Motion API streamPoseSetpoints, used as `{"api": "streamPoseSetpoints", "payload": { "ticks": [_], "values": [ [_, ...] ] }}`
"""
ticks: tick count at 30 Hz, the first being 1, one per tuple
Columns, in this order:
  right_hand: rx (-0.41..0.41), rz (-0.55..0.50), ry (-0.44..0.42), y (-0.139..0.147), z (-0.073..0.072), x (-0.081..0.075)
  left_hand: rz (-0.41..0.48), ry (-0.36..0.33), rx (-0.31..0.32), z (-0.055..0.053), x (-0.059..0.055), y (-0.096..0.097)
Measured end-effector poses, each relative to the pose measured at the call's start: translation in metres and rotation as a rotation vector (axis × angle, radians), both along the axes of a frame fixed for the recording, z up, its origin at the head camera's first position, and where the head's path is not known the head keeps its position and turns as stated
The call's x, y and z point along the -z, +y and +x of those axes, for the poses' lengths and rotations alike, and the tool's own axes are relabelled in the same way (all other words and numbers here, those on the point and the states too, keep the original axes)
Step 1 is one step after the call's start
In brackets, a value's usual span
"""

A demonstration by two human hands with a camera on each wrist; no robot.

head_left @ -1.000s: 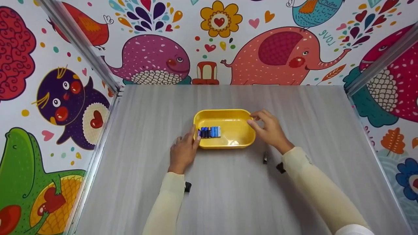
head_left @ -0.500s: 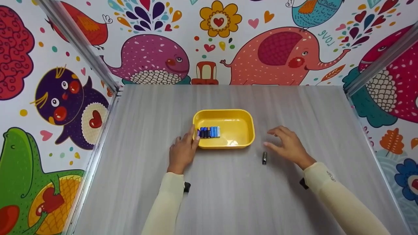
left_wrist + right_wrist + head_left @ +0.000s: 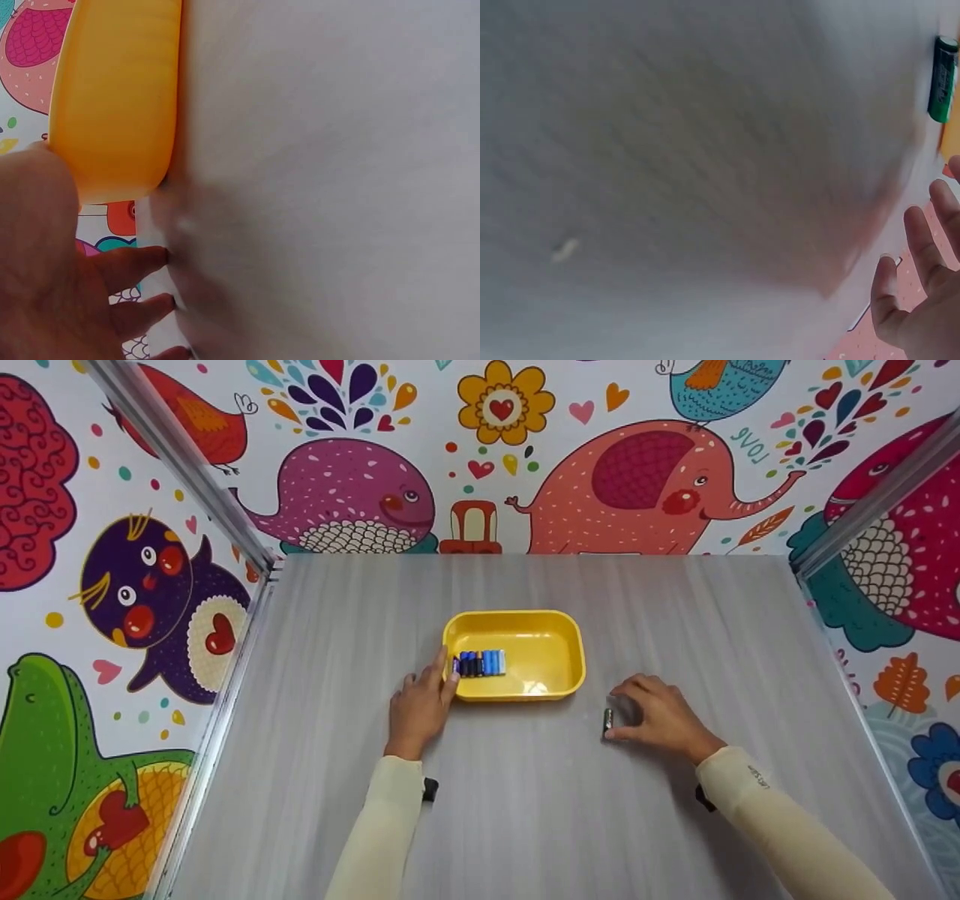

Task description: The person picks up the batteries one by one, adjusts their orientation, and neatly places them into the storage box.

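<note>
In the head view a yellow tray [image 3: 544, 656] lies on the table. Along its left end sits a row of several batteries [image 3: 484, 663], dark, blue and light blue. My left hand [image 3: 418, 714] holds the tray's left end, thumb over the rim and index finger along the outside. Seen from the left wrist, the other fingers [image 3: 135, 266] spread beside the tray wall [image 3: 120, 97], tips at the table. To the tray's right a single green-and-black battery [image 3: 608, 721] lies on the table. My right hand [image 3: 664, 716] arches beside it, thumb tip right at its near end, fingers parted.
The grey table [image 3: 510, 810] is closed in by walls with printed cartoon animals. A metal frame edge [image 3: 217, 735] runs along its left side. A small pale mark [image 3: 565, 249] shows on the table in the right wrist view.
My right hand has left the tray's right rim and come toward me and right, then down beside the loose battery. The left hand stays on the tray.
</note>
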State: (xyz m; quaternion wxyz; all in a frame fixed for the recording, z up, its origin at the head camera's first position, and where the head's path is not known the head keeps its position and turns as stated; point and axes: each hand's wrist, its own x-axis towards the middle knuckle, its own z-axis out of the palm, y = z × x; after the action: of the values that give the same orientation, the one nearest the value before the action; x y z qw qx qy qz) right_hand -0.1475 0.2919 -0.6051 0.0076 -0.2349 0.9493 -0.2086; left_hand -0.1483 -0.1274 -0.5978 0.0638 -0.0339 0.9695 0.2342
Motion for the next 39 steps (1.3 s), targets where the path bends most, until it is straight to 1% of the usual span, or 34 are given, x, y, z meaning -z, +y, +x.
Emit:
{"api": "streamPoseSetpoints", "payload": {
  "ticks": [6,15,24,28,35,39],
  "values": [
    [-0.016,0.068,-0.031,-0.002,0.002,0.003,-0.007,0.003,0.002,0.001,0.001,0.0],
    [-0.024,0.072,-0.025,-0.006,0.001,0.003,0.008,-0.004,-0.006,0.0,0.0,0.0],
    [-0.019,0.078,-0.024,-0.008,0.001,0.003,0.006,0.019,0.0,0.001,0.001,-0.001],
    [-0.002,0.051,-0.023,-0.008,-0.001,0.001,0.008,0.026,0.0,0.001,0.002,-0.001],
    [-0.006,-0.06,0.067,-0.01,-0.008,-0.006,-0.011,0.02,0.006,0.0,0.002,-0.001],
    [0.001,-0.113,0.087,-0.014,-0.016,-0.015,-0.01,0.027,0.009,0.0,0.003,-0.001]
  ]
}}
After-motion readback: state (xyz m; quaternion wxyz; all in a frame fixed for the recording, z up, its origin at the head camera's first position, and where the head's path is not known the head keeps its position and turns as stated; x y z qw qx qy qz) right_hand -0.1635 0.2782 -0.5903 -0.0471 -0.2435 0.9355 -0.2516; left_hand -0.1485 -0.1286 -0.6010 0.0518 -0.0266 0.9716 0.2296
